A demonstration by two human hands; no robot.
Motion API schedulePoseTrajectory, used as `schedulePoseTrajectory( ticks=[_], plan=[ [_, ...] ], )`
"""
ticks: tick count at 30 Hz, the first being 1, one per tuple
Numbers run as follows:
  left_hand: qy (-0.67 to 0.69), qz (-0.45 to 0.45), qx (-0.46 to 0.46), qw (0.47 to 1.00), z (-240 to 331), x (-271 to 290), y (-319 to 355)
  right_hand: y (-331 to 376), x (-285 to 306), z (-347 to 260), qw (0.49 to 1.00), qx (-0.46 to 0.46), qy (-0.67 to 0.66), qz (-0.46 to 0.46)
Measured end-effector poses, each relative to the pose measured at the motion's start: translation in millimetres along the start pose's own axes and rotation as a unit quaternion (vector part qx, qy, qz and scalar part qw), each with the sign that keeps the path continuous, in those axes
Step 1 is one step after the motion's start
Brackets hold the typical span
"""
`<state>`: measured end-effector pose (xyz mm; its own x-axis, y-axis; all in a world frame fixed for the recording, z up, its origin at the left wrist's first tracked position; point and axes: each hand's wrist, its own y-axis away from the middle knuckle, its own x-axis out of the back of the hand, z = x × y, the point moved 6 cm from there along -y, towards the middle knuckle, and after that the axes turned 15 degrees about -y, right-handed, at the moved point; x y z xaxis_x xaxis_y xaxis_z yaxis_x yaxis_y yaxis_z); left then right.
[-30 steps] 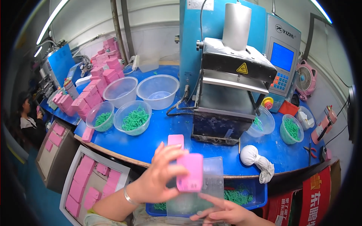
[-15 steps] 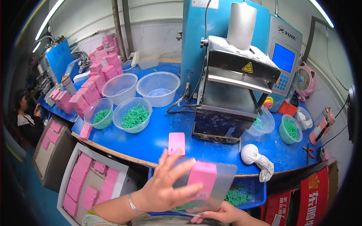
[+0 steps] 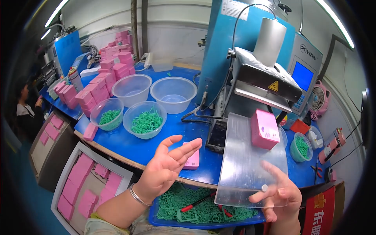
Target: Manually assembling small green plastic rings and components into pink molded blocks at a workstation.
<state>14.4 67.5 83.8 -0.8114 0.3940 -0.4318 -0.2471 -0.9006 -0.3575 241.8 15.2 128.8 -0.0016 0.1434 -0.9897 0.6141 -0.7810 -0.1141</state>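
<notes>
My right hand (image 3: 279,195) grips the near edge of a clear plastic sheet (image 3: 246,164) and holds it tilted up toward the machine. A pink box (image 3: 264,128) rests on the sheet's far end. My left hand (image 3: 166,164) hovers open over the table edge, palm up, fingers spread, holding nothing. Just behind its fingertips a second pink box (image 3: 192,159) lies flat on the blue table (image 3: 129,143). A blue machine (image 3: 254,78) with a grey press head stands straight ahead.
Two bowls of green parts (image 3: 145,120) and two empty clear bowls (image 3: 172,94) stand at left. Stacked pink boxes (image 3: 102,80) line the far left. A blue tray of green scrap (image 3: 196,209) with a red-handled tool sits below the table edge. Another person (image 3: 25,109) is at far left.
My left hand has let go of the pink box and opened. The sheet with the box on it has moved right and forward, toward the machine.
</notes>
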Motion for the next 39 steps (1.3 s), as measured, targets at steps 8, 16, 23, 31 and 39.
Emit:
schedulePoseTrajectory(
  ticks=[8, 16, 23, 31, 39],
  plan=[
    [-0.670, -0.035, -0.234, 0.704, 19, -14, 17, -22, 5, -13, 0.996, 0.016, 0.078, -0.038],
    [0.175, -0.038, -0.014, 0.984, 1, 4, 14, -44, 22, -63, 0.870, 0.280, 0.384, 0.133],
    [0.252, -0.052, 0.047, 0.965, -9, 9, 13, -59, 35, -78, 0.832, 0.332, 0.421, 0.141],
    [-0.044, -0.001, -0.027, 0.999, -6, 7, 16, -61, 43, -78, 0.834, 0.341, 0.414, 0.128],
    [-0.277, -0.019, -0.200, 0.940, 0, -2, 17, -57, 34, -76, 0.855, 0.317, 0.392, 0.123]
  ],
)
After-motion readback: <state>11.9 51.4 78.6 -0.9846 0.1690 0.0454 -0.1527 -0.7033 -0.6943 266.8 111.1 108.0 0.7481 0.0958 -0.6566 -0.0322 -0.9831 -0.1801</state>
